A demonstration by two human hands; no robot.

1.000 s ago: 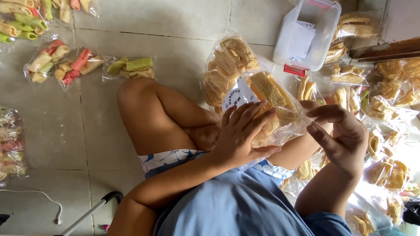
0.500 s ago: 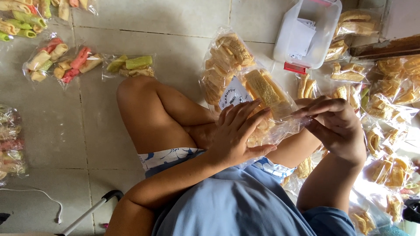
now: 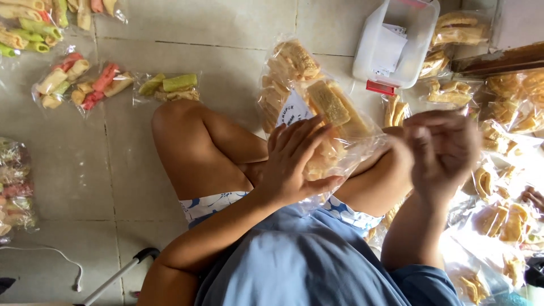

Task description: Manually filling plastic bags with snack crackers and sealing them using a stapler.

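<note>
A clear bag of yellow crackers (image 3: 328, 122) is gripped over the lap by the left hand (image 3: 294, 164). The blurred right hand (image 3: 442, 150) at three o'clock (grip unclear) should be kept near the bag's mouth for a neat closure.

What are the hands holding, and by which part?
Left hand grips the clear plastic bag of yellow crackers around its lower body; blurred right hand appears empty.

clear bag of yellow crackers (image 3: 331, 127), tilted, on lap
</note>
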